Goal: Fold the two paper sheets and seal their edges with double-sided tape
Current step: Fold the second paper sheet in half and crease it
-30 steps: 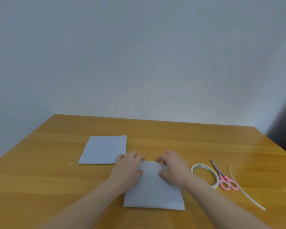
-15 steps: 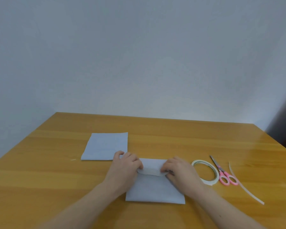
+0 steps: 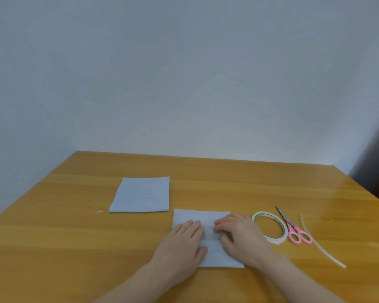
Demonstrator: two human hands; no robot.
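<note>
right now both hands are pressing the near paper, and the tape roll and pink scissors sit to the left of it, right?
Not quite. The head view shows the tape roll and pink scissors to the right of the near paper. Left hand and right hand do press it.

The near paper sheet [image 3: 202,217] now lies flat with its far flap laid back down, where half a second ago both hands pinched it up. The left hand [image 3: 182,241] and right hand [image 3: 239,235] now press on the sheet, nearer its middle than before.

Tape roll [image 3: 269,227] right of near sheet [image 3: 202,217]; scissors [image 3: 293,228] right of roll.
</note>
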